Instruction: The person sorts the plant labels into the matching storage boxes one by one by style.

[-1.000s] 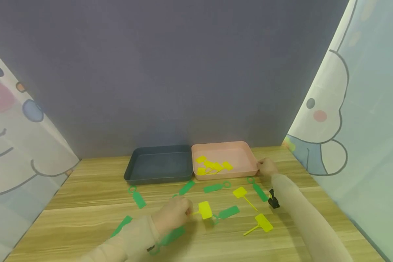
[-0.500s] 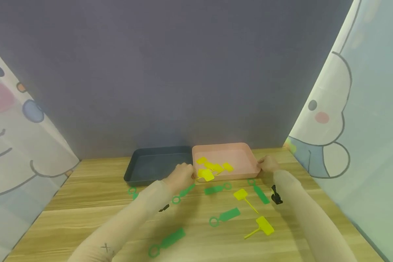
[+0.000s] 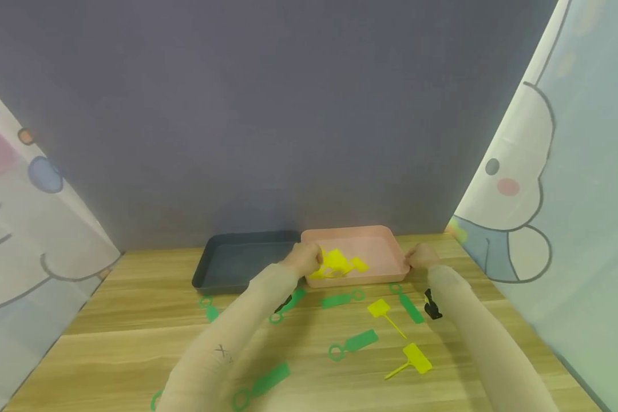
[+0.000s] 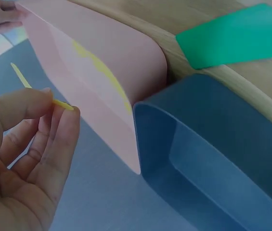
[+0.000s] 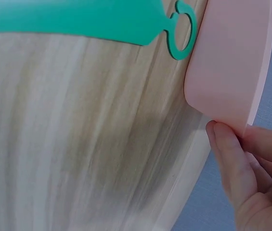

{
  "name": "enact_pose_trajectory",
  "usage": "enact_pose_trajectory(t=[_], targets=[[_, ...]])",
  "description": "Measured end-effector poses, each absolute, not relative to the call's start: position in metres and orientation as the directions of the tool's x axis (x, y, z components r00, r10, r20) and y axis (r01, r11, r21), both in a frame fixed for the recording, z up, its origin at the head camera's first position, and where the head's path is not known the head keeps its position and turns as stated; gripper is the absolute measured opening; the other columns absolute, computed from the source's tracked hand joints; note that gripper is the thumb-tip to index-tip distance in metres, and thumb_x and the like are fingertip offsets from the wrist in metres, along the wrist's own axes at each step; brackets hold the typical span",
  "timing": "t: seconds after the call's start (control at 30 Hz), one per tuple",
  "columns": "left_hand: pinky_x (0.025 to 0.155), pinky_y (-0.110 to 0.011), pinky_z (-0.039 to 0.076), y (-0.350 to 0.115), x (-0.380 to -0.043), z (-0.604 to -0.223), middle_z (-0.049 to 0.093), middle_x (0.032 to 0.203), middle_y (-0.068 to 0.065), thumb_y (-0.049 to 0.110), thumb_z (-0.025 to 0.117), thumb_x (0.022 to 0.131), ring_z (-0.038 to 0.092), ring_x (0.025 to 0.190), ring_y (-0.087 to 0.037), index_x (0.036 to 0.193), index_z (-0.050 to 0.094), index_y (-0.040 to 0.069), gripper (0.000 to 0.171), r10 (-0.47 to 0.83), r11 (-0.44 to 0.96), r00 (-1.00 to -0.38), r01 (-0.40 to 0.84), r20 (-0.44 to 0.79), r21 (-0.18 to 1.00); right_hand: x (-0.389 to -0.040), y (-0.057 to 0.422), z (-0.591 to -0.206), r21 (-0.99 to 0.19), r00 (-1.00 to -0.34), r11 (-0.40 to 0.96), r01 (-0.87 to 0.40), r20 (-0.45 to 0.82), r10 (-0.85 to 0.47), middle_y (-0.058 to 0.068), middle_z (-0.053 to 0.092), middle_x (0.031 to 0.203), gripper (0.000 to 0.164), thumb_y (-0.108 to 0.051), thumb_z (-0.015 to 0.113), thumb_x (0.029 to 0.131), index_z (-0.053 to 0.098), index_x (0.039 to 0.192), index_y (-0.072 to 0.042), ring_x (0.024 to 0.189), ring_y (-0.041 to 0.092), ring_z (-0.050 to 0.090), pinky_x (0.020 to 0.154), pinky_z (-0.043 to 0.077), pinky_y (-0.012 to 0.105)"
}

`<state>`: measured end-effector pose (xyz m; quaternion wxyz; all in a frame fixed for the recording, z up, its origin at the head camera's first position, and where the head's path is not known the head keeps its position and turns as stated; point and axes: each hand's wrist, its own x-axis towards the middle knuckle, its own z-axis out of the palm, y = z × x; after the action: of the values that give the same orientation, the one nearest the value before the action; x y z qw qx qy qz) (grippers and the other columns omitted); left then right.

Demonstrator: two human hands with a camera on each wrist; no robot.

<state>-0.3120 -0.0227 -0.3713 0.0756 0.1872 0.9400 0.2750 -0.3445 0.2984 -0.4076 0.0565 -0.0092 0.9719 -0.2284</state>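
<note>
My left hand (image 3: 305, 258) is over the near left part of the pink tray (image 3: 373, 243). Thumb and fingertips pinch a thin yellow T-shaped plant label (image 4: 20, 76), seen nearly edge-on in the left wrist view. Below it, several yellow labels (image 3: 359, 264) lie in the tray, partly hidden by the hand. At the tray's right end, my right hand (image 3: 422, 256) pinches the wall (image 5: 227, 67) between thumb and fingers. Two more yellow labels, one (image 3: 378, 308) farther back and one (image 3: 417, 359) nearer, lie on the right of the table.
A dark blue tray (image 3: 247, 260) stands against the pink one on its left. Several green ring-ended tags, such as one (image 3: 361, 341) near the middle and another (image 3: 270, 379) at the front, are spread over the wooden table (image 3: 108, 343). A grey panel (image 3: 309, 114) rises behind the trays.
My left hand has carried the yellow label from above the table's middle forward and right to over the pink tray. The right hand stays at the tray's right end.
</note>
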Motion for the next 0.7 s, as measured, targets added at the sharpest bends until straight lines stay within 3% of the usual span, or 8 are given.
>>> enact_pose_trajectory(t=[0.17, 0.3, 0.47, 0.7], targets=[[0.087, -0.038, 0.052, -0.005, -0.324, -0.38, 0.065, 0.109, -0.013, -0.007, 0.058, 0.081, 0.058, 0.106, -0.029, 0.1, 0.065, -0.003, 0.021, 0.356, 0.813, -0.933, 0.277, -0.061, 0.513, -0.34, 0.295, -0.405, -0.465, -0.993, 0.885, 0.023, -0.11, -0.031, 0.013, 0.07, 0.077, 0.031, -0.01, 0.057, 0.077, 0.064, 0.101, 0.008, 0.089, 0.033, 0.061, 0.082, 0.05, 0.043], [0.087, -0.032, 0.051, 0.007, -0.333, -0.385, 0.068, 0.09, -0.008, -0.001, 0.062, 0.08, 0.062, 0.089, -0.022, 0.087, 0.067, 0.002, 0.009, 0.337, 0.883, -0.941, 0.3, -0.044, 0.361, -0.336, 0.294, -0.405, -0.463, -0.996, 0.886, 0.016, -0.087, -0.028, 0.016, 0.07, 0.083, 0.03, -0.009, 0.057, 0.077, 0.064, 0.1, 0.008, 0.091, 0.036, 0.06, 0.083, 0.049, 0.044], [0.081, -0.029, 0.052, 0.015, -0.339, -0.392, 0.066, 0.089, -0.006, 0.008, 0.068, 0.078, 0.06, 0.083, -0.019, 0.091, 0.064, 0.005, 0.014, 0.248, 0.937, -0.966, 0.217, -0.081, 0.273, -0.336, 0.295, -0.411, -0.471, -0.997, 0.882, 0.017, -0.069, -0.017, 0.02, 0.068, 0.094, 0.029, -0.007, 0.058, 0.074, 0.065, 0.098, 0.007, 0.093, 0.036, 0.06, 0.081, 0.051, 0.041], [0.073, -0.027, 0.052, 0.02, -0.352, -0.396, 0.066, 0.095, -0.004, 0.011, 0.07, 0.077, 0.058, 0.077, -0.015, 0.1, 0.065, 0.008, 0.023, 0.179, 0.963, -0.978, 0.151, -0.11, 0.222, -0.34, 0.294, -0.42, -0.492, -0.997, 0.87, 0.029, -0.078, -0.011, 0.017, 0.069, 0.089, 0.028, -0.009, 0.059, 0.076, 0.065, 0.1, 0.006, 0.092, 0.035, 0.061, 0.083, 0.05, 0.043]])
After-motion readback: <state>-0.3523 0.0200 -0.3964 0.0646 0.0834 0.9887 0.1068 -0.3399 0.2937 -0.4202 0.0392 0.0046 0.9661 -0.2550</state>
